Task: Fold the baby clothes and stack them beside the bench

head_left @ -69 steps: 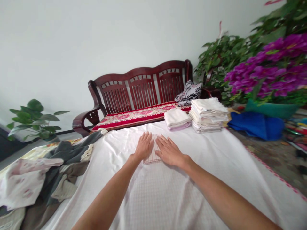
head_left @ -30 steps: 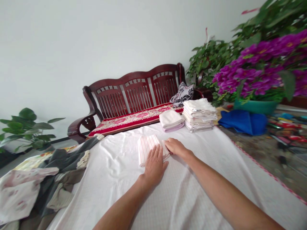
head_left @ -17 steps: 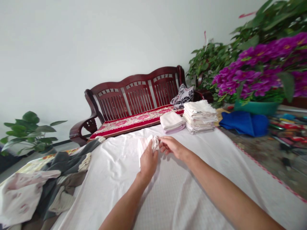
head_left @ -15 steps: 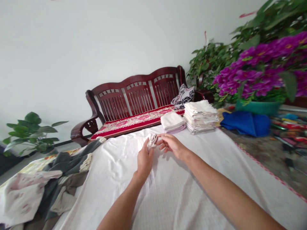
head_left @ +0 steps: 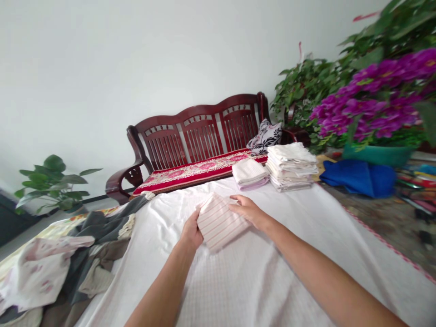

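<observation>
A white cloth with pink stripes (head_left: pixel 220 223), folded into a rough square, is held up over the white sheet. At its left edge my left hand (head_left: pixel 192 230) is closed, pinching the fabric. My right hand (head_left: pixel 250 211) grips the upper right edge, its fingers lying on the striped face. Beyond the hands lie a small pile of folded cloths (head_left: pixel 250 173) and, beside it, a taller stack of folded white cloths (head_left: pixel 291 165).
A white sheet (head_left: pixel 235 286) covers the surface in front of me. Crumpled dark and pale clothes (head_left: pixel 95 231) lie at the left. Behind stands a dark red wooden bench (head_left: pixel 200 131). Blue fabric (head_left: pixel 359 177) and a green pot of purple flowers (head_left: pixel 378 154) are on the right.
The cloth was bunched and small between my fingers; now its flat striped face shows. My left hand has shifted slightly left, and my right hand has come onto the cloth's edge.
</observation>
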Demonstrator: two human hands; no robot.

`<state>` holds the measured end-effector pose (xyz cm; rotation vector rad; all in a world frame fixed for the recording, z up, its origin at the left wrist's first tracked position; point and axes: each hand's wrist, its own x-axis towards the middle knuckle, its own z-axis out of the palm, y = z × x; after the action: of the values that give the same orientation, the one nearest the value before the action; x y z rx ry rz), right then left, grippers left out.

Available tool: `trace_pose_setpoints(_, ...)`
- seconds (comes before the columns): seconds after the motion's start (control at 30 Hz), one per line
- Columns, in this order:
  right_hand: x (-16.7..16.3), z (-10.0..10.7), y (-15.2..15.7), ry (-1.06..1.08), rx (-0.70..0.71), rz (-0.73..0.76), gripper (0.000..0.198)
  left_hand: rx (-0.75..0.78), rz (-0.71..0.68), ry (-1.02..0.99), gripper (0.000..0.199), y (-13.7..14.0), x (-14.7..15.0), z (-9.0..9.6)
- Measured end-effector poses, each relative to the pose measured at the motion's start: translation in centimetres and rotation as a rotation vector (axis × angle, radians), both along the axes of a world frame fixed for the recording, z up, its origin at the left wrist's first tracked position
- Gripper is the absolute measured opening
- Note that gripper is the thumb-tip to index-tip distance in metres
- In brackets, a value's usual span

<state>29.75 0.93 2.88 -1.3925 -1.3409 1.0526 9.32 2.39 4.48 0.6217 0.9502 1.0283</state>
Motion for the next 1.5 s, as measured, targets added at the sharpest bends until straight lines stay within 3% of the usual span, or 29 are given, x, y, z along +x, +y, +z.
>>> trace_pose_setpoints(0.07, -0.1, -1.0, 0.3, -0.200, 0.005, -0.055, 0.052, -0.036, 0.016, 0.074, 0.013, 0.3, -0.2, -1.4)
trace_pose_setpoints(0.17, 0.0, -1.4, 0.5, -0.450, -0.024, -0.075, 0.046, 0.106, 0.007, 0.274, 0.023, 0.9, -1.2, -2.5)
trace_pose_setpoints(0.27, -0.3, -0.6, -0.1, -0.709, 0.032, -0.126, 0.039, 0.415, 0.092, 0.681, 0.044, 1.7, -2.1, -2.9)
trace_pose_setpoints(0.37, -1.5, 0.2, -1.0, -0.939, 0.286, -0.100, 0.041, 0.792, 0.094, 1.058, 0.047, 1.9, -2.3, -3.3)
trace_pose_setpoints(0.43, -2.5, 0.3, -1.5, -0.978, 0.431, -0.021, 0.047, 0.995, -0.016, 1.206, 0.049, 1.5, -1.9, -3.8)
trace_pose_setpoints(0.5, -3.2, -0.1, -1.8, -0.995, 0.479, 0.065, 0.052, 1.128, -0.150, 1.323, 0.051, 0.7, -1.2, -4.2)
trace_pose_setpoints(0.6, -3.2, -1.2, -1.9, -1.012, 0.415, 0.164, 0.058, 1.239, -0.298, 1.498, 0.053, -0.6, -0.3, -4.8)
trace_pose_setpoints(0.73, -2.2, -2.2, -1.7, -1.013, 0.311, 0.200, 0.061, 1.295, -0.348, 1.632, 0.057, -0.7, -0.2, -5.4)
trace_pose_setpoints(0.87, -1.7, -2.4, -1.5, -1.009, 0.274, 0.212, 0.062, 1.183, -0.390, 1.388, 0.051, 0.9, -1.6, -5.8)
trace_pose_setpoints(1.0, -1.6, -2.3, -1.5, -1.001, 0.285, 0.185, 0.057, 0.762, -0.043, 1.085, 0.051, 2.7, -3.4, -5.1)
trace_pose_setpoints(1.07, -1.6, -2.2, -1.5, -0.974, 0.318, 0.148, 0.052, 0.519, 0.028, 0.944, 0.055, 3.2, -3.9, -4.3)
trace_pose_setpoints(1.17, -1.4, -2.2, -1.5, -0.918, 0.382, 0.099, 0.047, 0.324, -0.072, 0.763, 0.058, 3.8, -3.8, -3.0)
trace_pose_setpoints(1.33, -1.2, -2.3, -1.5, -0.835, 0.493, 0.027, 0.040, 0.202, -0.250, 0.702, 0.020, 4.5, -2.9, -1.4)
trace_pose_setpoints(1.5, -1.2, -1.4, -2.2, -0.802, 0.576, -0.059, 0.037, 0.096, -0.340, 0.615, 0.024, 4.0, -2.8, 0.2)
